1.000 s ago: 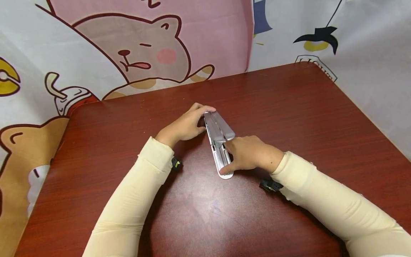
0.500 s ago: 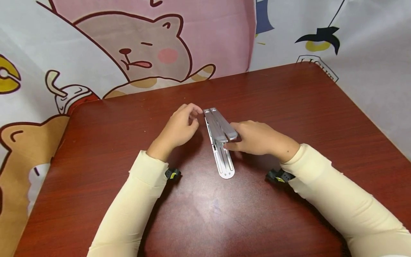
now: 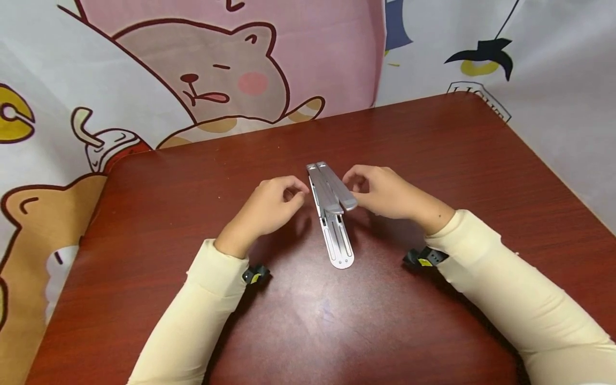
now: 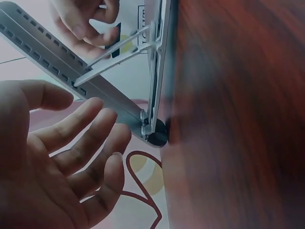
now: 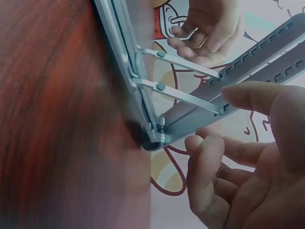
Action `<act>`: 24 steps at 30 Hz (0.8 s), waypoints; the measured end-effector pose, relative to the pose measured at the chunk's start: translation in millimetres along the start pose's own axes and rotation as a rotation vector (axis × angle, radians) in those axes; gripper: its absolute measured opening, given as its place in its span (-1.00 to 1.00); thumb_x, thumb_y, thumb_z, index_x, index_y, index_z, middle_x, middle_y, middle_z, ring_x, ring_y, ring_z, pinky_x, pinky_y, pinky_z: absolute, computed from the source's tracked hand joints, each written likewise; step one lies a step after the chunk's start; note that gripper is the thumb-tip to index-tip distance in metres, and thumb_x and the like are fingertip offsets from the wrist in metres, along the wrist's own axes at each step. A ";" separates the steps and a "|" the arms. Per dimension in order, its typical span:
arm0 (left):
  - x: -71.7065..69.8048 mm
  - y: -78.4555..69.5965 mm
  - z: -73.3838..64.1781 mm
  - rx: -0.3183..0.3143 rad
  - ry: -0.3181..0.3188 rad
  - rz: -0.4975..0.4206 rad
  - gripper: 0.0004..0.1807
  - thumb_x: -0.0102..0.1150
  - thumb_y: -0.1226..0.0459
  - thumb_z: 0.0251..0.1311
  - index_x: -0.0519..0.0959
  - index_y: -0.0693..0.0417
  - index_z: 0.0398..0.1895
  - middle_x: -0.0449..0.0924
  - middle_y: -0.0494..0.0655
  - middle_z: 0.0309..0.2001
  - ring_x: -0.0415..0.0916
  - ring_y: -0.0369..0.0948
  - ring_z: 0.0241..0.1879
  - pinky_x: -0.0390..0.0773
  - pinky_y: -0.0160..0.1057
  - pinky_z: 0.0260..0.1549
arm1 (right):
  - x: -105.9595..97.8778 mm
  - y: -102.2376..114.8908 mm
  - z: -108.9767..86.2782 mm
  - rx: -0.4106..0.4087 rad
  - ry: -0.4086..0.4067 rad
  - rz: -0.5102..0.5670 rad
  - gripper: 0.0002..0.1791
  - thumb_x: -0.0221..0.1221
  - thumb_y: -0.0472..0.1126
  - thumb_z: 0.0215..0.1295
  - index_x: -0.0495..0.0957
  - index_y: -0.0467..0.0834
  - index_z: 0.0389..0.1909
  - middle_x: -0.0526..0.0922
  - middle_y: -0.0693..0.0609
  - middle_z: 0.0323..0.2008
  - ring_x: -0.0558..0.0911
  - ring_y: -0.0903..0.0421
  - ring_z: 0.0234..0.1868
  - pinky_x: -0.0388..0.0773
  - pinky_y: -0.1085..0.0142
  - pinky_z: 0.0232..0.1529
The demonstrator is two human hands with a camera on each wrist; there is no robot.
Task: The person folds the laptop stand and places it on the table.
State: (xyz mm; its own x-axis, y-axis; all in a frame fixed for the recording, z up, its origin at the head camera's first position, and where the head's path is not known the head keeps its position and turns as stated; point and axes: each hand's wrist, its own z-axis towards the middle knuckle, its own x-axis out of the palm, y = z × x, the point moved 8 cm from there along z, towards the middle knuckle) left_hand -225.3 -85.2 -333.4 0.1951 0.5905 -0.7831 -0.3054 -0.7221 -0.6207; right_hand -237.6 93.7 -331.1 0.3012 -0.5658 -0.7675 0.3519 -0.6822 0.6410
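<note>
A silver folding laptop stand stands on the table, its slotted upper arms raised at an angle above the base. In the right wrist view, thin support struts join the base to the slots of the upper arms. My left hand is beside the stand's left edge, fingers loosely bent and holding nothing. On the other side, my right hand has relaxed, bent fingers. Its thumb overlaps the edge of an upper arm in the right wrist view, with nothing gripped.
The reddish-brown wooden table extends around the stand on all sides. Behind it hangs a cloth printed with cartoon animals. Dark wrist straps with cameras sit below both cuffs.
My left hand has let go of the stand's far end and drawn back towards me. My right hand has left the base, moved up along the stand's right side and loosened.
</note>
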 end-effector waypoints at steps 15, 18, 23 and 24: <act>16.9 -8.8 -3.0 0.017 0.058 -0.093 -0.81 0.19 0.16 0.12 0.58 0.00 -0.22 0.64 -0.20 -0.36 0.56 -0.30 -0.35 0.53 -0.24 -0.23 | 21.7 -11.7 2.6 0.114 0.133 0.345 -0.72 0.12 -0.11 0.25 0.48 -0.09 -0.05 0.59 -0.10 -0.30 0.57 -0.05 -0.58 0.53 0.20 -0.63; 21.0 -8.9 -2.5 0.018 0.071 -0.094 -0.79 0.20 0.16 0.12 0.58 0.02 -0.21 0.65 -0.17 -0.34 0.58 -0.30 -0.33 0.54 -0.20 -0.20 | 24.8 -12.2 2.5 0.108 0.151 0.365 -0.76 0.12 -0.14 0.24 0.48 -0.09 -0.09 0.58 -0.10 -0.34 0.57 -0.04 -0.59 0.52 0.19 -0.64; 24.1 -10.9 -1.7 0.033 0.071 -0.086 -0.78 0.20 0.16 0.12 0.57 0.06 -0.20 0.66 -0.15 -0.33 0.59 -0.27 -0.31 0.54 -0.15 -0.20 | 26.4 -10.6 2.5 0.071 0.146 0.353 -0.82 0.10 -0.23 0.22 0.50 -0.06 -0.14 0.56 -0.08 -0.42 0.54 0.01 -0.66 0.48 0.21 -0.69; 24.3 -11.2 -1.5 0.035 0.068 -0.086 -0.78 0.20 0.17 0.12 0.57 0.06 -0.20 0.66 -0.14 -0.33 0.59 -0.27 -0.31 0.54 -0.15 -0.20 | 26.5 -10.9 2.7 0.066 0.139 0.348 -0.82 0.10 -0.23 0.22 0.50 -0.05 -0.15 0.56 -0.07 -0.42 0.53 0.02 -0.68 0.47 0.22 -0.70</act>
State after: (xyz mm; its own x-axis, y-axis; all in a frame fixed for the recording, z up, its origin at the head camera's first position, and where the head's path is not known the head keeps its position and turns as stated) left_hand -215.8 -63.3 -345.5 0.2844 0.6230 -0.7287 -0.3171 -0.6562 -0.6847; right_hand -235.8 85.0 -358.5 0.5113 -0.7039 -0.4930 0.1512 -0.4910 0.8579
